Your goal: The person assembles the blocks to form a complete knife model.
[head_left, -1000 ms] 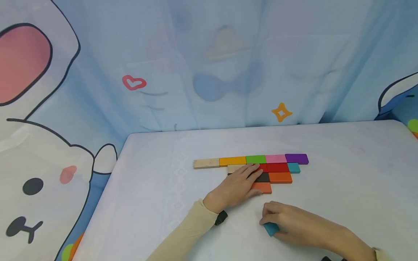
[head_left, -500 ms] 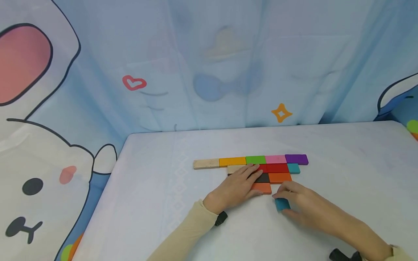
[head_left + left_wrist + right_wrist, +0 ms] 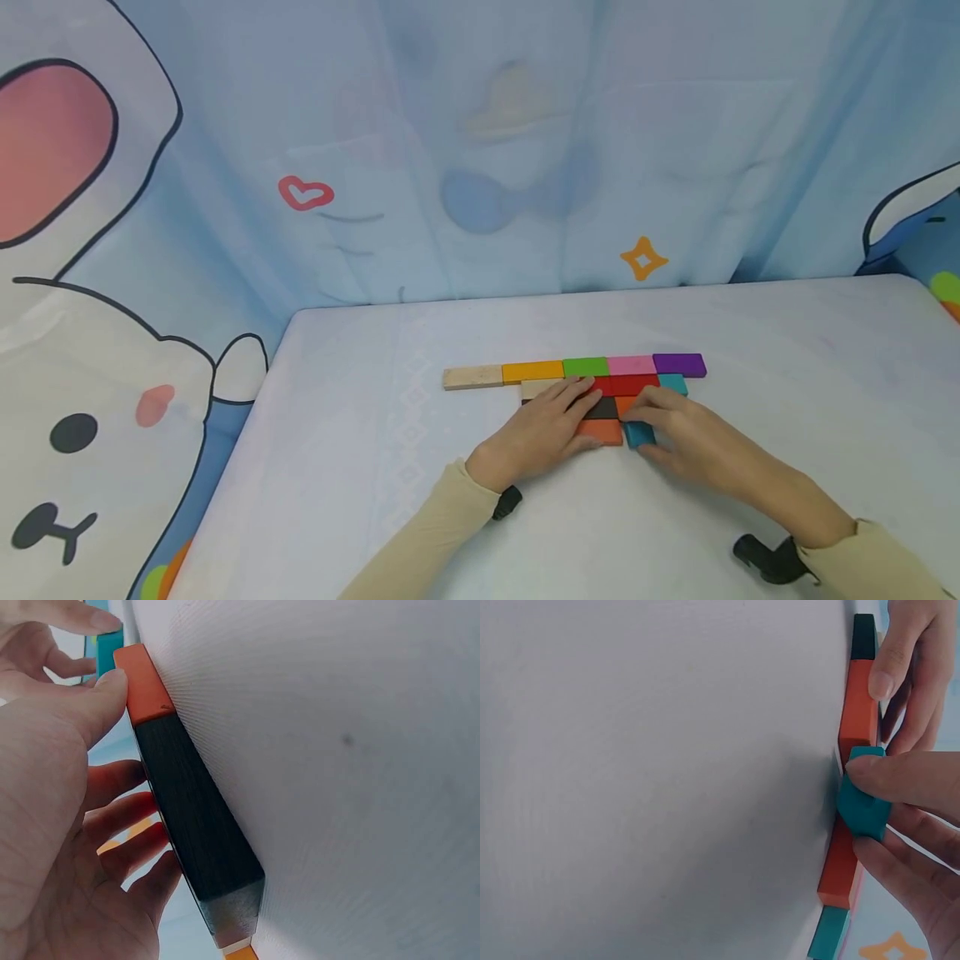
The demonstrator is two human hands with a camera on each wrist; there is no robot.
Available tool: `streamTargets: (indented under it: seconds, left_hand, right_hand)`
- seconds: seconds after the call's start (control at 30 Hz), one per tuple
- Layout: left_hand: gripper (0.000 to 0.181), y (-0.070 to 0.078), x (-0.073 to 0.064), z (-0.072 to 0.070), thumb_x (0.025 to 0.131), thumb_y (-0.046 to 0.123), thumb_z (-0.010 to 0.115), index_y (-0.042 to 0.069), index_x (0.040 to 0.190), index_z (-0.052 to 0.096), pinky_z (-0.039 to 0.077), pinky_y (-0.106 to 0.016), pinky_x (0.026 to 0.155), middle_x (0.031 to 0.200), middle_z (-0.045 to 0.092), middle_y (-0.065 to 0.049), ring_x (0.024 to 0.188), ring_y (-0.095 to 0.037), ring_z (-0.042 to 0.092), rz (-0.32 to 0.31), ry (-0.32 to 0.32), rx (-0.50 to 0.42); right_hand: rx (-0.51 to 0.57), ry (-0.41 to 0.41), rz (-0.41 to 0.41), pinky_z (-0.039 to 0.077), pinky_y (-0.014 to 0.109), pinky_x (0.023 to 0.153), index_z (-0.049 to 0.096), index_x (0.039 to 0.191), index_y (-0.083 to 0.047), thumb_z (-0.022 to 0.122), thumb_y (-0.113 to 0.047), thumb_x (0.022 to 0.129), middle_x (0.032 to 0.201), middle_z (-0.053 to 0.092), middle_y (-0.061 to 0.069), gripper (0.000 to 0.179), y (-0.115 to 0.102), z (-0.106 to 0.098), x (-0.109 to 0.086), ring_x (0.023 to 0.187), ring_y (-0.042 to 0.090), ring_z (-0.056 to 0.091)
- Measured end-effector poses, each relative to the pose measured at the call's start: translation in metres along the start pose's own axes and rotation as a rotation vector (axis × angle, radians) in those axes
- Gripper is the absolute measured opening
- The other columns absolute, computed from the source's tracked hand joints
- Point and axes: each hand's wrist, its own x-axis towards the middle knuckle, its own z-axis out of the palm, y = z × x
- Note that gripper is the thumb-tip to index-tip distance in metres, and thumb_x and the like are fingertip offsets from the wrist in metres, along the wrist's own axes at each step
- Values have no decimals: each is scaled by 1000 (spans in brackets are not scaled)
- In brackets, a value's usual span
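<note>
My right hand pinches a small teal block between thumb and fingers. The teal block lies at the right end of the nearest row, close beside an orange block; in the right wrist view the held teal block is slightly tilted. Fingers spread, my left hand rests on the rows of flat colored blocks, its thumb by the orange block. A black block shows beside its fingers in the left wrist view. Part of the rows is hidden under both hands.
Farther rows hold a red block, another teal block, and a back row from a plain wood block to a purple one. The white-covered table meets a blue printed curtain behind.
My right hand has carried the teal block forward and slightly right, from the near table up to the orange block's right side. The left hand has stayed in place on the rows.
</note>
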Motion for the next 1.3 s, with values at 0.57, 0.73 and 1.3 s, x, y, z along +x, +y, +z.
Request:
streamTargets:
  seconds: [0.57,0.73,1.3]
  left_hand:
    - [68,0,1,-1,109,52,48,9,161,42,19,-27,126,168,36,-8,155,-22,31,5,2,-2]
    - [69,0,0,-2,108,53,49,8,161,42,19,-27,125,167,36,-8,155,-22,32,4,4,-6]
    - [67,-2,-3,-2,109,53,48,9,160,44,21,-28,125,167,37,-8,155,-23,33,17,15,13]
  right_hand:
    - [-44,19,-17,62,42,82,79,102,-2,98,0,67,104,63,7,40,-2,3,5,95,24,63]
    - [-49,16,-20,62,42,82,78,102,-2,98,-1,68,104,63,7,40,-2,4,5,95,24,63]
    - [-11,116,-33,63,39,74,77,104,-9,94,-6,74,104,64,4,34,1,-5,0,92,21,63]
